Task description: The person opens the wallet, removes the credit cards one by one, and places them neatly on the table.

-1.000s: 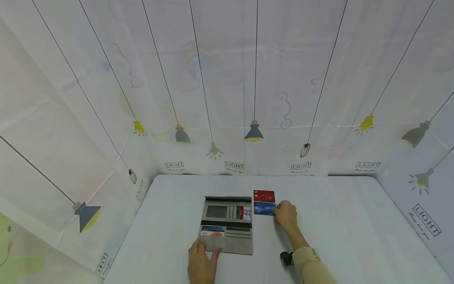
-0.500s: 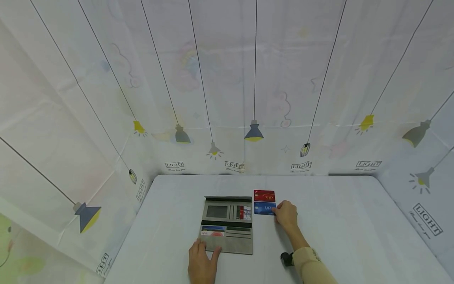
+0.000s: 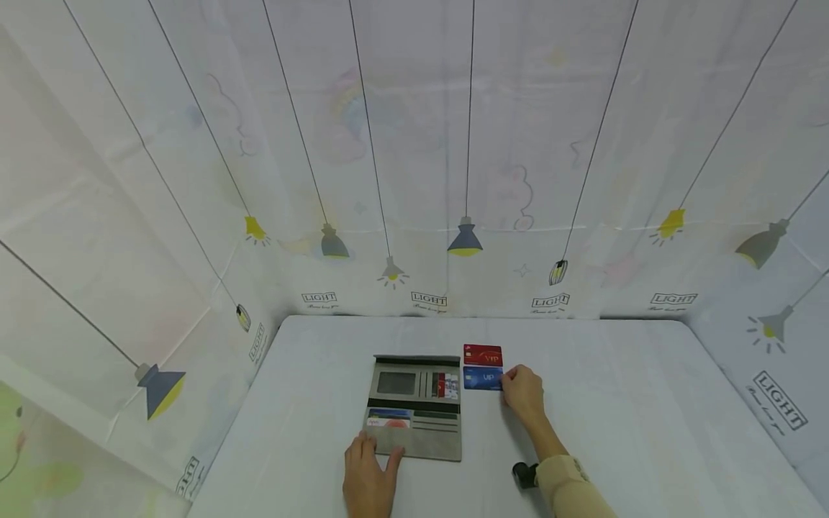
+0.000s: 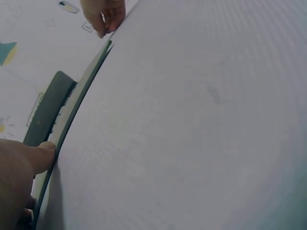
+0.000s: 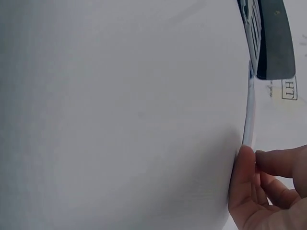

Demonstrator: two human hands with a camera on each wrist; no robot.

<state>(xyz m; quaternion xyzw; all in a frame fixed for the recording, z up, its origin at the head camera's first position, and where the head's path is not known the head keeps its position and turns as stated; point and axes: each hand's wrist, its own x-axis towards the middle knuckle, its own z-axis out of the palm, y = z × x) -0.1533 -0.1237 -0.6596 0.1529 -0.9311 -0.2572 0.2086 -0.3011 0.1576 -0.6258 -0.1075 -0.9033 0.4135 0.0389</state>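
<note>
Wallet [image 3: 416, 406] lies open, left hand [image 3: 369, 478] resting flat on its near corner. Right hand [image 3: 522, 392] fingertips pinch blue card [image 3: 482, 378]; red card [image 3: 482, 355] waits on surface [image 3: 615, 403].

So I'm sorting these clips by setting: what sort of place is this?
Probably a staged recording booth, not a home. A white table is closed in on three sides by a printed sheet with hanging-lamp drawings and the word LIGHT. On the table lie only an open wallet and two cards.
</note>
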